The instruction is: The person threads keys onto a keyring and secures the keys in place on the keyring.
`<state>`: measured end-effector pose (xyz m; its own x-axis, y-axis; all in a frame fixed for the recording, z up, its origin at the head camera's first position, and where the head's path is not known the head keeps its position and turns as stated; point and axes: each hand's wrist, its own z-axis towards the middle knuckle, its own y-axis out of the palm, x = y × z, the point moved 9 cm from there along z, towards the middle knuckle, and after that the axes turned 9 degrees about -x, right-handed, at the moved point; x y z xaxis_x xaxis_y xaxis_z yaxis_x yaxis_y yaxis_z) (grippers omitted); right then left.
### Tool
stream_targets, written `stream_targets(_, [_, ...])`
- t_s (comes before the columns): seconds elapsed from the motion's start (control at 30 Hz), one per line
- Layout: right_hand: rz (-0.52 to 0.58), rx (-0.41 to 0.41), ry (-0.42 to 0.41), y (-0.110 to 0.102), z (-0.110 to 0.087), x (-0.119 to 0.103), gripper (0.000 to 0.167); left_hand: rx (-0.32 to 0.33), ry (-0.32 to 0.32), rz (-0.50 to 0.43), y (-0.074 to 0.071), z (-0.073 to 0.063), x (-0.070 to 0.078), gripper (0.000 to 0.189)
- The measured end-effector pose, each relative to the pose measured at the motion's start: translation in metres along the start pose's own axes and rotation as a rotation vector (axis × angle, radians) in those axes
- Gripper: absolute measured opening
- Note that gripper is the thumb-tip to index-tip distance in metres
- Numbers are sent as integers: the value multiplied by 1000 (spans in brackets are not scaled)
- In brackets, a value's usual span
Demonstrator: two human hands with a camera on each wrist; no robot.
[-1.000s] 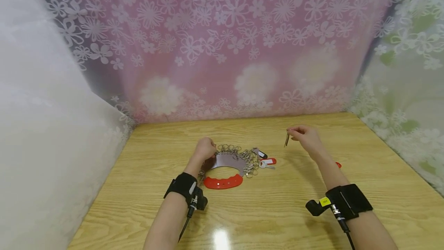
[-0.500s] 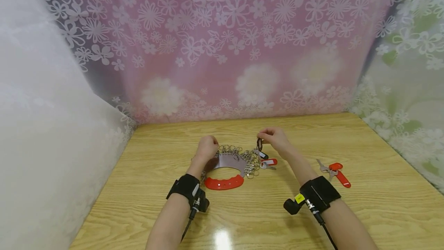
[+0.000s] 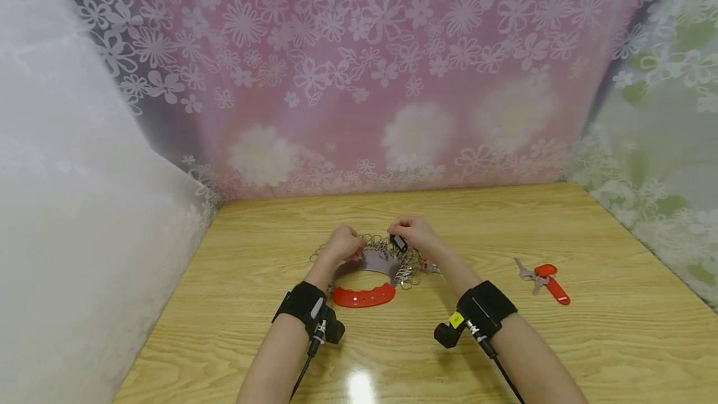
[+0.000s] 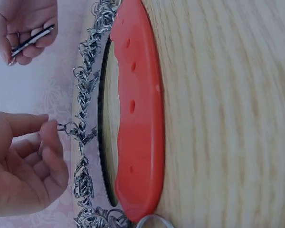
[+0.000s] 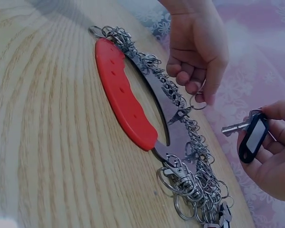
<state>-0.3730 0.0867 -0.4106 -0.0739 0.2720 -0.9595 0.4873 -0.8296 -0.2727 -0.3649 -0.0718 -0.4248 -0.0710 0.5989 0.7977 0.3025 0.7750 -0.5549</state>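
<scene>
A metal key holder with a red handle [image 3: 363,297] lies on the table, its curved plate [image 3: 377,260] fringed with several clips and split rings. At the plate's far edge, my left hand [image 3: 343,245] pinches one split ring [image 5: 198,100] between thumb and finger, lifting it outward from the plate. My right hand [image 3: 417,234] holds a key [image 5: 235,128] with a black tag [image 5: 255,139], close to the right of the left hand. The key's blade points toward the pinched ring, with a gap between them in the right wrist view.
To the right on the wooden table [image 3: 449,354] lie keys [image 3: 538,279] with red tags [image 3: 557,290]. Another red tag [image 3: 429,265] shows beside the holder, partly covered by the right forearm. Flowered cloth [image 3: 348,80] hangs behind the table.
My right hand has come leftward from the table's right side to the holder, carrying the black-tagged key. My left hand has shifted slightly right along the rings.
</scene>
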Motion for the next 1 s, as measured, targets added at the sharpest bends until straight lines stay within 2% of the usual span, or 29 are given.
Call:
stream_targets(0.1, [-56, 8, -5, 1, 3, 1, 26, -31, -20, -74, 4, 1, -1, 22])
stream_targets(0.27, [-74, 7, -5, 2, 4, 2, 26, -62, 29, -65, 6, -1, 7, 13])
stream_targets(0.47, [-59, 16, -9, 3, 3, 2, 25, -7, 116, 207, 3, -1, 17, 8])
stream_targets(0.53, [-52, 23, -7, 2, 3, 3, 25, 17, 134, 268, 2, -1, 19, 10])
stream_targets(0.7, [-65, 25, -17, 3, 2, 3, 25, 76, 148, 303, -2, -2, 19, 22])
stream_targets(1.0, [-86, 26, -23, 3, 6, 3, 25, 175, 185, 370, -9, -4, 24, 19])
